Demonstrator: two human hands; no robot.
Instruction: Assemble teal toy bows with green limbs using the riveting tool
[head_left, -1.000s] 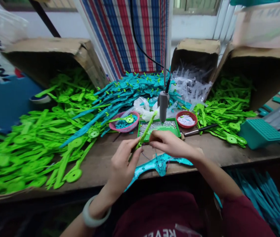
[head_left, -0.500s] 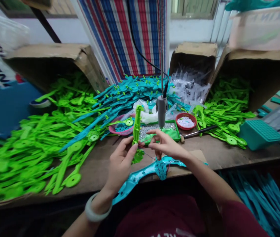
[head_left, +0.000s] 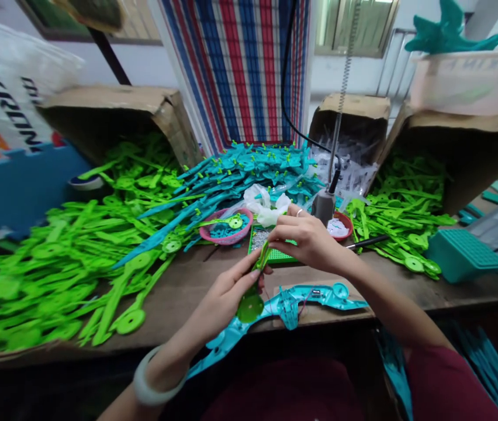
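Observation:
My left hand (head_left: pixel 234 292) is closed round a green plastic part (head_left: pixel 250 306), whose round end hangs below the fingers. My right hand (head_left: pixel 299 237) pinches the upper end of that same part, fingertips pressed together. Beneath the hands lies a blue plastic bow-shaped piece (head_left: pixel 231 339), its open inner side up, with a thin wire and a small metal piece in it. Just behind my right hand hangs a grey electric screwdriver (head_left: pixel 323 206) on a coiled spring. A green tray (head_left: pixel 282 254) of small metal bits is partly hidden by that hand.
Piles of green parts (head_left: pixel 56 269) spread over the left side, with more green parts (head_left: pixel 402 210) at the right. Blue pieces (head_left: pixel 244 169) are stacked behind. A pink basket (head_left: pixel 227 237), a red basket (head_left: pixel 349 225) and a teal bin (head_left: pixel 463 254) stand on the table.
My right hand has moved onto the green part, which has tipped from upright so its round end now faces me. The view has shifted slightly, and the screwdriver hangs farther right.

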